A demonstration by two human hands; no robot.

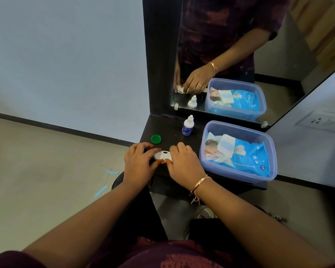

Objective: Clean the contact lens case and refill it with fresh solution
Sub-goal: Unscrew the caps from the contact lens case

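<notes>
Both hands sit on the small white plastic lens case (162, 156) on the dark surface (174, 130): left hand (139, 161) fingers pinch its capped end, right hand (184, 163) fingers press the other end. Looks like uncapping; the green round cap (156, 139) lies just beyond the left fingers. Next probably needs a twist.

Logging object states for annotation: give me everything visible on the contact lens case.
The contact lens case is white, looks like hard plastic, and lies flat near the front edge of the dark shelf. Its left well carries a round white cap; the rest is hidden under fingers. The left hand pinches the left side, the right hand covers the right. A green cap lies apart behind it, so one well may be open. Contents cannot be seen.
</notes>
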